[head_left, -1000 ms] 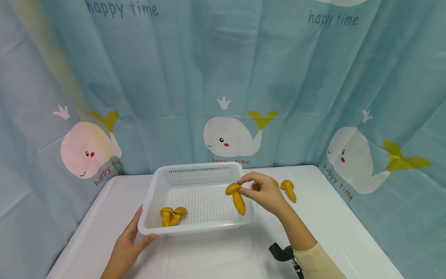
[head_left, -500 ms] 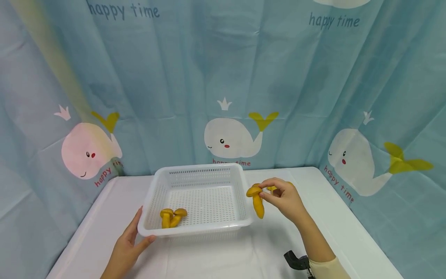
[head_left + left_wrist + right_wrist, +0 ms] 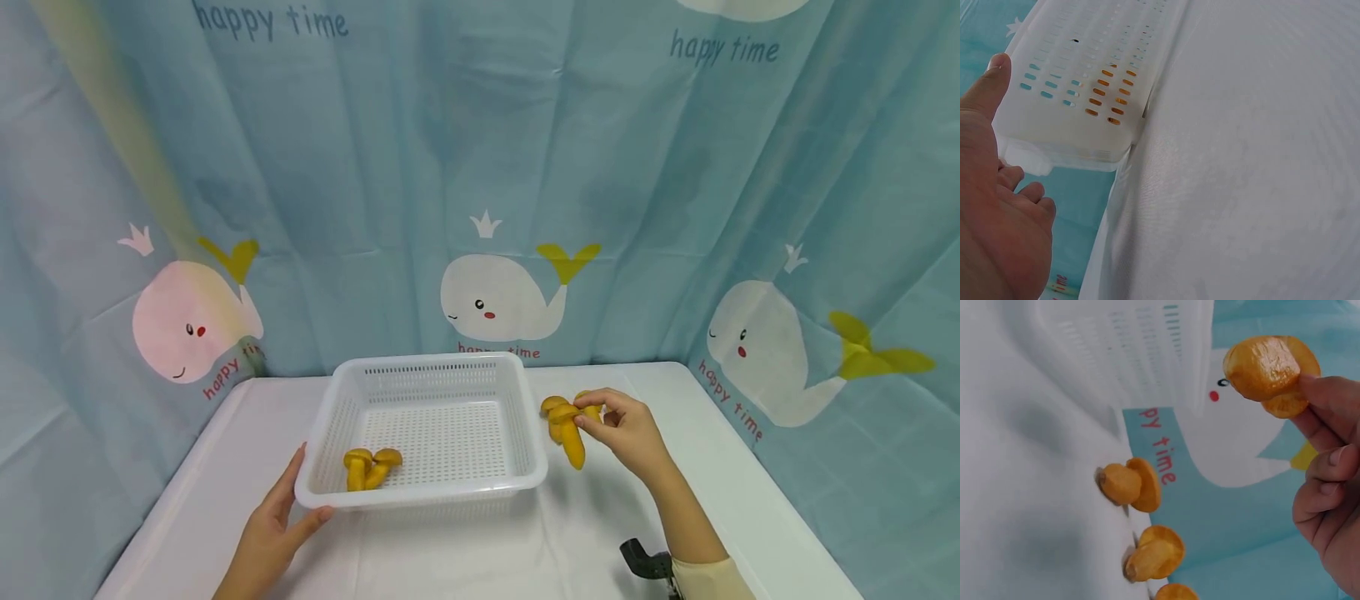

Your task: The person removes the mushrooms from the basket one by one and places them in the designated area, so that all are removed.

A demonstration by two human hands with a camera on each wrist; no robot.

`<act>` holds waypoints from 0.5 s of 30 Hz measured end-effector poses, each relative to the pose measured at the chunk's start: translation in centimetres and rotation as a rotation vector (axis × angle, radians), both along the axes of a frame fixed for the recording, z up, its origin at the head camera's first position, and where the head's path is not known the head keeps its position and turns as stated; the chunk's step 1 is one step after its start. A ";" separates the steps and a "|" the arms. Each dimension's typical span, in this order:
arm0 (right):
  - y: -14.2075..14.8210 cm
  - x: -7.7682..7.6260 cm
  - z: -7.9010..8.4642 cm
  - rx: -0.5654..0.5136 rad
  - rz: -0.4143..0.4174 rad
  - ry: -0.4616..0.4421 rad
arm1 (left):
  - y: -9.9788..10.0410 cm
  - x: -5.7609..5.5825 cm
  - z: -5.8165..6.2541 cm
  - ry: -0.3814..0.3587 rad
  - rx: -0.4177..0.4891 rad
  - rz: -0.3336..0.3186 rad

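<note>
My left hand [image 3: 272, 532] grips the near left corner of a white plastic basket [image 3: 431, 497]. In the left wrist view its fingers curl under the basket's rim [image 3: 1079, 156]. Two yellow-brown mushrooms [image 3: 357, 469] lie inside at the near left. To the right of the basket, my right hand [image 3: 628, 433] pinches another mushroom [image 3: 573, 446] just under its cap, its stem pointing down. The right wrist view shows this held mushroom [image 3: 1266, 369] up above the table. Beyond it several mushrooms rest on the table, one [image 3: 1121, 484] nearest the basket and another [image 3: 1155, 555] beside that.
A white cloth covers the table [image 3: 450, 550]. Behind and at both sides hangs a blue curtain [image 3: 360, 275] with printed whales, close to the table's back edge. A black wrist mount [image 3: 645, 560] sits by the right sleeve [image 3: 708, 579].
My right hand has carried the pinched mushroom rightward, from over the basket's right side to above the mushrooms on the table. The left hand and basket have stayed in place.
</note>
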State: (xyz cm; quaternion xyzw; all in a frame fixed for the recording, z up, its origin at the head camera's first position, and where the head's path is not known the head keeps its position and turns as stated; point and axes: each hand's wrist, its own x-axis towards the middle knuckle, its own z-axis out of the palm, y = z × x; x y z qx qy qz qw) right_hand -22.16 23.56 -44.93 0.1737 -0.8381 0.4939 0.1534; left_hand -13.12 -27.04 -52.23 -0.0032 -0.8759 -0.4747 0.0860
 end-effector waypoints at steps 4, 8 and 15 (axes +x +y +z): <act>0.4 -0.5 -0.8 0.027 -0.042 -0.028 | -0.1 0.0 -0.1 0.016 0.004 -0.009; 0.7 -0.8 -1.7 0.036 -0.076 -0.078 | -0.2 0.1 -0.2 0.035 0.025 -0.024; 1.0 -1.3 -2.9 0.056 -0.116 -0.154 | -0.2 0.0 -0.2 0.012 0.019 -0.015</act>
